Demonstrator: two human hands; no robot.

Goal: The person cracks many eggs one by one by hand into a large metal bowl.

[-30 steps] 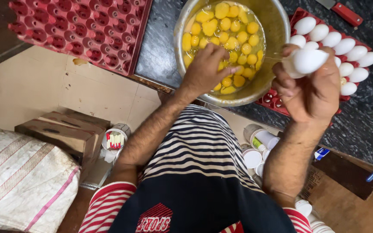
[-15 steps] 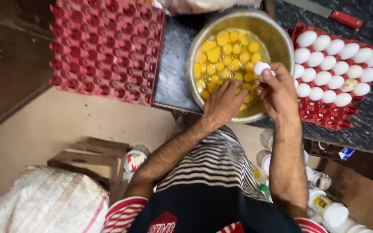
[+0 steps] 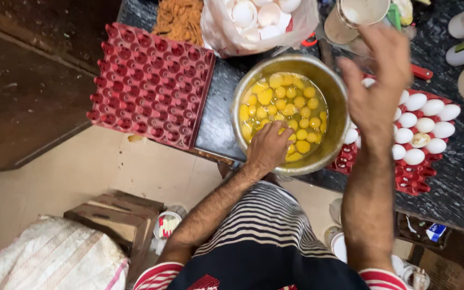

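the left hand (image 3: 268, 146) grips the near rim of the steel bowl (image 3: 333, 96) of yolks on the worktop (image 3: 218, 123), the right hand (image 3: 378, 80) hovers open and empty beyond it; a slipping grip could likely tip yolks out.

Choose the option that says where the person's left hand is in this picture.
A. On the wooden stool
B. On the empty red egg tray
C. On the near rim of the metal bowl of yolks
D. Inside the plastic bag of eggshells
C: the left hand rests on the near rim of the metal bowl, over the yolks.
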